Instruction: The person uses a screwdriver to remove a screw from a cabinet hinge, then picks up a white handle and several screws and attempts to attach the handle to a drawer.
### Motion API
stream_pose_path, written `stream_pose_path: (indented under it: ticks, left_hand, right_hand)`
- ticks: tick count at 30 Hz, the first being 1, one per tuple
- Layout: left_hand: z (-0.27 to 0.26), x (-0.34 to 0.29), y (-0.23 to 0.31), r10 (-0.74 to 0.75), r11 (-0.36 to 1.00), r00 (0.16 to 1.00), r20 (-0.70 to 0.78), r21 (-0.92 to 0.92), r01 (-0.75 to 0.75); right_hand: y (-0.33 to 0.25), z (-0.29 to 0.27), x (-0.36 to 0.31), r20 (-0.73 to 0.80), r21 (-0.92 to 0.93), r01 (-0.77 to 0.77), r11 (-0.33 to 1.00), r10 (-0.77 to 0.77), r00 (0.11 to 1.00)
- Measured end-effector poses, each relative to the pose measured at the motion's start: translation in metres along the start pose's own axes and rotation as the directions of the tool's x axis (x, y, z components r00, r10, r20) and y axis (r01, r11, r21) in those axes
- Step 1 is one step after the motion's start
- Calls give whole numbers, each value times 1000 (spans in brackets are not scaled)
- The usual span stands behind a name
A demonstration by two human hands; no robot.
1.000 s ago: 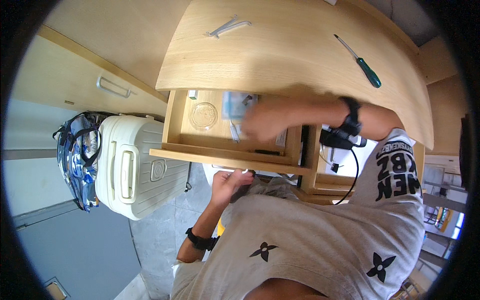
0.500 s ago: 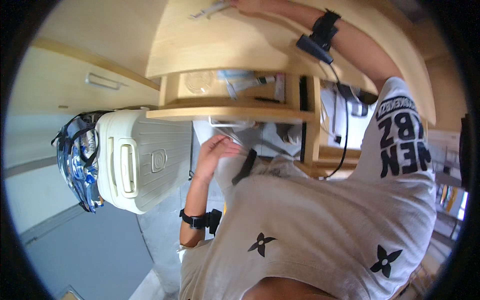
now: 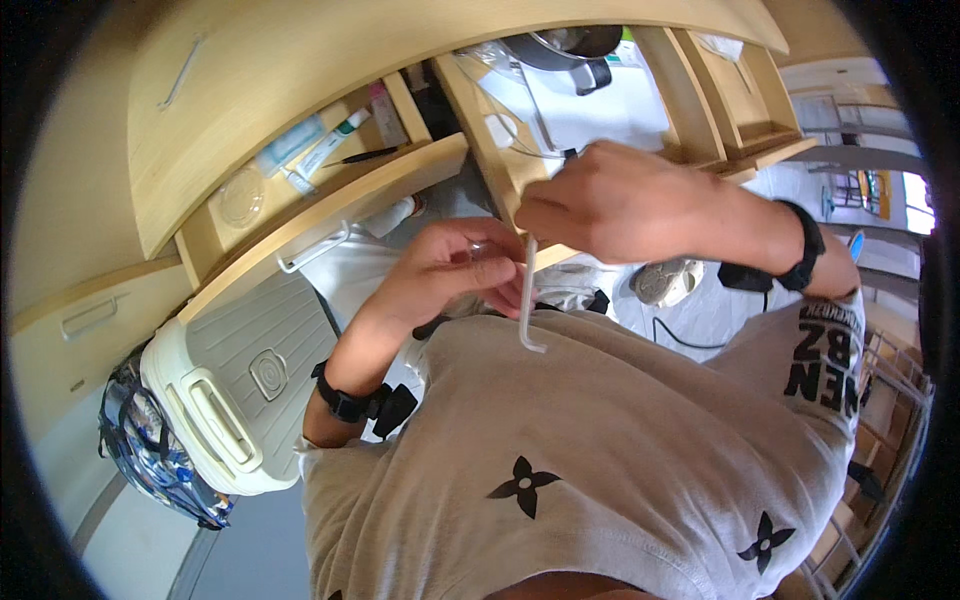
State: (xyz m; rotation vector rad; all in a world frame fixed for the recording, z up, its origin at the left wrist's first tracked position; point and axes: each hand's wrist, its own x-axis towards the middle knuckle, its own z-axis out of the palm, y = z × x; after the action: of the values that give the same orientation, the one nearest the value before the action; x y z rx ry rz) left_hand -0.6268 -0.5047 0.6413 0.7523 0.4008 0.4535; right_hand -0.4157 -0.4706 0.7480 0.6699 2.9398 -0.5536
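Observation:
My right hand (image 3: pixel 610 205) grips the upper end of a slim white metal handle bar (image 3: pixel 526 300), which hangs down in front of my chest with its bent end at the bottom. My left hand (image 3: pixel 445 272) is just left of the bar, fingers curled toward it, and a small shiny piece (image 3: pixel 481 250) shows pinched at the fingertips. Both hands are below the front of an open wooden drawer (image 3: pixel 330 215), which carries a similar white handle (image 3: pixel 312 250).
The drawer holds a clear round lid (image 3: pixel 240 200), tubes and a pen. Another metal handle (image 3: pixel 182 72) lies on the wooden desk top. A cream hard suitcase (image 3: pixel 235 390) and a blue backpack (image 3: pixel 150 465) stand on the floor at the left. Open shelves (image 3: pixel 740 100) are at the right.
My right hand has come down from the desk top with the white handle bar in it and now meets my left hand in front of my chest. The view has tilted.

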Motion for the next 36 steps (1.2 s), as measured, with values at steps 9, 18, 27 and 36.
stream_pose_path:
  ticks: [9,18,27,36]
  left_hand:
    - [42,23,-4,-196,968,975,106,179,176]
    - [67,27,-38,340,649,877,-340,760,43]
    - [56,78,-80,-95,992,878,-469,-114,47]
    - [49,130,-119,-158,942,851,-500,-335,-22]
  right_hand:
    - [-3,37,-52,-269,-101,247,964,-266,926]
    - [70,62,-109,10,-100,-155,983,157,988]
    - [169,31,-64,166,421,-232,877,177,970]
    - [196,82,-32,284,540,3,842,-185,941]
